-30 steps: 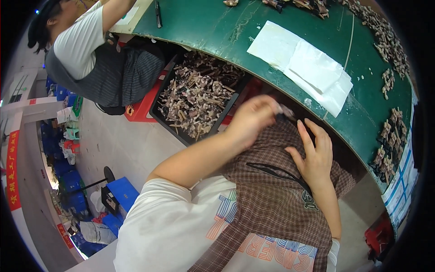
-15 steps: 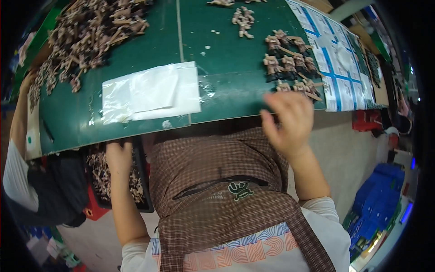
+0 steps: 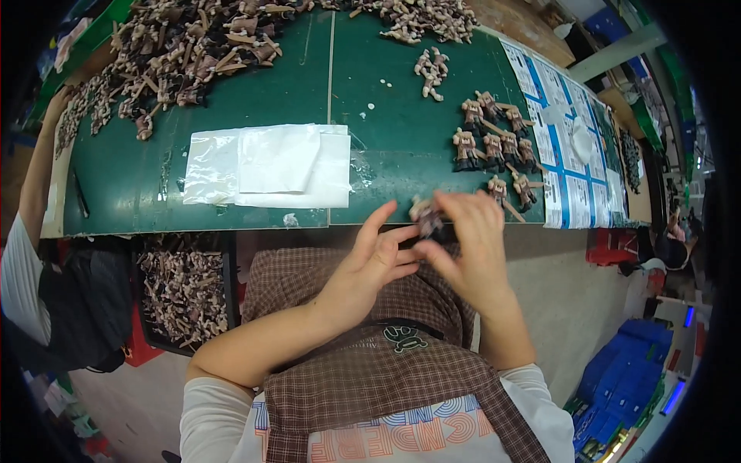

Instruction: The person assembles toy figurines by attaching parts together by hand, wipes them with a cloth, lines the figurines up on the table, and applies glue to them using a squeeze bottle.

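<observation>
A small brown-and-tan moulded plastic figure [image 3: 427, 220] is held between both hands just in front of the near edge of the green-topped desk [image 3: 401, 147], above the lap covered by a brown checked apron [image 3: 363, 363]. The right hand [image 3: 475, 247] is closed around the figure, thumb and fingertips pinching it from the right side, so that the piece is steadied at working height close to the body. The left hand [image 3: 374, 266] is half open, its fingers spread and its fingertips set against the figure's left side, seemingly so that a part can be pressed or turned; exactly which part is touched cannot be told.

On the desk just beyond the hands, a group of similar brown figures [image 3: 494, 143] is stood upright in short rows, apparently kept apart from the rest as sorted pieces. Near them, a strip of blue-and-white printed sheets [image 3: 567, 147] is laid along the right side of the desk. A flat stack of clear plastic bags [image 3: 270, 166] is laid in the middle of the desk, within easy reach. A loose heap of brown figure parts [image 3: 177, 54] is spread over the far left of the desk, and a dark bin of more such parts [image 3: 181, 285] is placed below the desk's edge at the left. Another person's arm [image 3: 35, 177] is seen at the far left edge.
</observation>
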Available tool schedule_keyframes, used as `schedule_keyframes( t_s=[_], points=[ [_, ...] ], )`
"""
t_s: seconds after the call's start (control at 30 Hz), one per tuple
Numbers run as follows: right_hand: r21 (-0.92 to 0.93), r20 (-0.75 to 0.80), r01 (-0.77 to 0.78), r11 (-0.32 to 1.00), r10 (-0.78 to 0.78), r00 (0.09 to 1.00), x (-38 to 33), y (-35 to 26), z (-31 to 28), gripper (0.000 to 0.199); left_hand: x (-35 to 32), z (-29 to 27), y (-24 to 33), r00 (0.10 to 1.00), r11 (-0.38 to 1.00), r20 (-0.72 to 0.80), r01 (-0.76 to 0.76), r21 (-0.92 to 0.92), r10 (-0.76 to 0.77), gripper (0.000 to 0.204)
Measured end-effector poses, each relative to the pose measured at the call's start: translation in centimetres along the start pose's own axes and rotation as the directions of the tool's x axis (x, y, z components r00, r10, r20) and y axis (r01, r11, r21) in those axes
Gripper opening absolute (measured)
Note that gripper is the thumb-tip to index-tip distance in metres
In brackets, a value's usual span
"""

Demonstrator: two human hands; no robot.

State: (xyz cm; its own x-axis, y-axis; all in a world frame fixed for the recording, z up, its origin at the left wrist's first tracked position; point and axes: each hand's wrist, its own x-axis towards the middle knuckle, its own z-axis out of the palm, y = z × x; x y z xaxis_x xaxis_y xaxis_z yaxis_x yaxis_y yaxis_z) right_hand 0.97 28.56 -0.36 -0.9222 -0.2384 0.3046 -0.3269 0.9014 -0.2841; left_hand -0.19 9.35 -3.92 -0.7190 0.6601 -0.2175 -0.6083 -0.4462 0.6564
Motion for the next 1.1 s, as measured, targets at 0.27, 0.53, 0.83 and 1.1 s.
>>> schedule_keyframes(
  t_s=[0.27,0.53,0.83,1.1],
  points=[
    [-0.101,-0.167,0.172,0.98,-0.187,0.968,9.1,3.3,-0.2,0.035,-2.6,-1.1,1.1,0.998,0.994,-0.016,-0.063,0.084,0.065,0.071],
    [-0.321,0.086,0.223,0.921,-0.206,0.975,16.9,8.8,1.1,0.024,-5.4,-2.3,-0.1,0.993,0.964,0.039,-0.118,0.238,0.112,0.054],
    [0.156,-0.081,0.018,0.988,-0.006,0.997,14.9,5.4,2.2,0.023,-6.5,-4.6,0.0,0.994,0.996,0.079,-0.077,0.036,0.074,0.066],
    [0.562,0.204,-0.241,0.791,0.15,0.967,14.5,-1.6,1.8,0.021,-6.4,-4.7,2.7,0.995,0.989,0.094,0.006,0.145,-0.02,0.067]
  ],
)
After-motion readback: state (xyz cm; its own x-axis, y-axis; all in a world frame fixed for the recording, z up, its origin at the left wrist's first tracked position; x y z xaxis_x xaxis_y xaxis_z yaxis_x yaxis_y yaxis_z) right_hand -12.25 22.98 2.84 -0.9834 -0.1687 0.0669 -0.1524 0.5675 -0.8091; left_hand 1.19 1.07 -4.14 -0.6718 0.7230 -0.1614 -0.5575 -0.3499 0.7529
